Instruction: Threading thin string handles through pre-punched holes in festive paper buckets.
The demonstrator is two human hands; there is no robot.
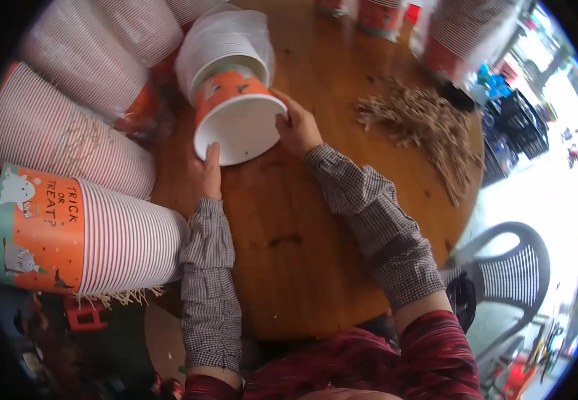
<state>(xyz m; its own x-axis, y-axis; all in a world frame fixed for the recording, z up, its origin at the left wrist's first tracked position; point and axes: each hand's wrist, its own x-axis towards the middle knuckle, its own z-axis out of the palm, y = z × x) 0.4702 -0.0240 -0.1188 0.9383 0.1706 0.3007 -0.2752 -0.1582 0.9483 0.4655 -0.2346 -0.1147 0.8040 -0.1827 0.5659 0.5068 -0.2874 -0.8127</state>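
Between my two hands is an orange paper bucket point(237, 127) with a white inside, tilted so its wide mouth faces me. My left hand point(207, 175) grips its lower left rim, the thumb over the edge. On its right side my right hand point(297, 127) is closed round the wall, thumb at the rim. The bucket's far end is at the mouth of a stack of white paper buckets point(230, 50) lying in a clear plastic bag; whether it is inside that stack I cannot tell.
Long nested stacks of paper buckets point(132, 230) lie along the left side of the round wooden table point(289, 267). A heap of brown twisted cords point(429, 127) sits at the right. More bagged buckets point(462, 40) stand at the far right. A grey plastic chair point(515, 273) is beyond the table's right edge.
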